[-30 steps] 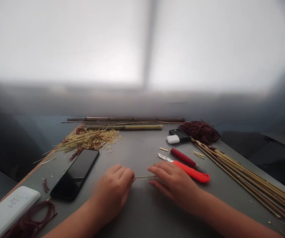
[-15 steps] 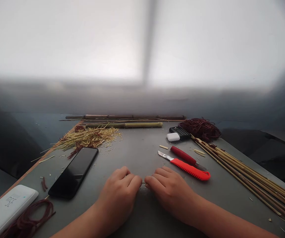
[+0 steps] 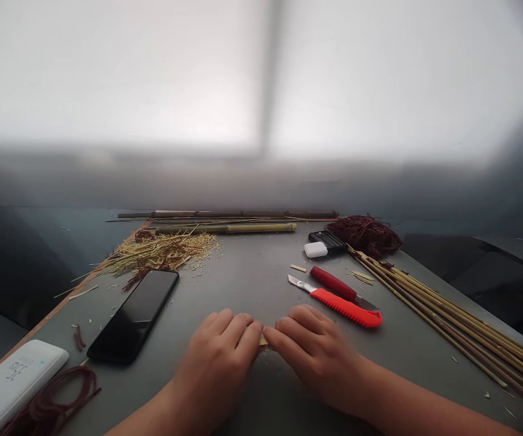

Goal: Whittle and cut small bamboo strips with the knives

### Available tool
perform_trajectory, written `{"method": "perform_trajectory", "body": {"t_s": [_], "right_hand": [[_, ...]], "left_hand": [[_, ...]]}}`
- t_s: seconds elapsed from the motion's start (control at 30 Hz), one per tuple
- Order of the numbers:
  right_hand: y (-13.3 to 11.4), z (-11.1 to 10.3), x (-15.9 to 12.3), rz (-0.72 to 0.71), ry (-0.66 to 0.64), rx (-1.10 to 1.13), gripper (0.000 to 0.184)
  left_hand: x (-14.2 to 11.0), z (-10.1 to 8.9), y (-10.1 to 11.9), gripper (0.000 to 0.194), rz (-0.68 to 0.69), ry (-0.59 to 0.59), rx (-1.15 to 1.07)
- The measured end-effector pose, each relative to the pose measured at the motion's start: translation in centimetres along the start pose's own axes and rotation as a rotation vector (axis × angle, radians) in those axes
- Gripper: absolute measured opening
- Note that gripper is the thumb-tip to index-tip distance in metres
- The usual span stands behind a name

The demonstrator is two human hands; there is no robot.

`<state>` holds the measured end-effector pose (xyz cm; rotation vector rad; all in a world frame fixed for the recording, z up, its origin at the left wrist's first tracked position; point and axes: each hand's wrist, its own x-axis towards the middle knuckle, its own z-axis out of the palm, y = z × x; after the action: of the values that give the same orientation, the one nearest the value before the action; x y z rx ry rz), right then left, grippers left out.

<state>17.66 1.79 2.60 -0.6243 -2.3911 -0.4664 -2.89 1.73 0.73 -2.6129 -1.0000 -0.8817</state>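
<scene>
My left hand (image 3: 225,348) and my right hand (image 3: 311,348) meet over the front middle of the table, fingers curled and closed. A bit of a thin yellowish strip (image 3: 263,342), much like the bamboo lying around, shows in the narrow gap between them. Both hands pinch it, and the fingers cover the rest. Right of my right hand lies a craft knife (image 3: 347,307) with a bright red handle, its blade pointing left. A second knife (image 3: 336,283) with a dark red handle rests just behind it.
A black phone (image 3: 134,318), a white power bank (image 3: 20,378) and coiled dark red cord (image 3: 63,393) lie left. Behind them are bamboo shavings (image 3: 165,251). Bamboo sticks (image 3: 443,318), a white case (image 3: 316,249) and tangled cord (image 3: 365,236) are right. Bamboo poles (image 3: 261,228) lie across the back.
Between the hands, the thin dark line seen before is now a wider yellowish piece. My hands have come slightly closer together and turned a little. The table's things stay put.
</scene>
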Motion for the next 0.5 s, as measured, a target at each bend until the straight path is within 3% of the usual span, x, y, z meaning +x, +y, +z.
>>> {"method": "perform_trajectory", "body": {"t_s": [0.27,0.5], "right_hand": [[-0.1,0.8,-0.1,0.043,-0.055,-0.054,0.027],[-0.4,1.4,-0.4,0.105,-0.096,-0.02,0.031]], "left_hand": [[-0.1,0.2,0.0,0.019,0.027,-0.059,0.134],[-0.1,0.1,0.6,0.024,0.062,-0.022,0.168]]}}
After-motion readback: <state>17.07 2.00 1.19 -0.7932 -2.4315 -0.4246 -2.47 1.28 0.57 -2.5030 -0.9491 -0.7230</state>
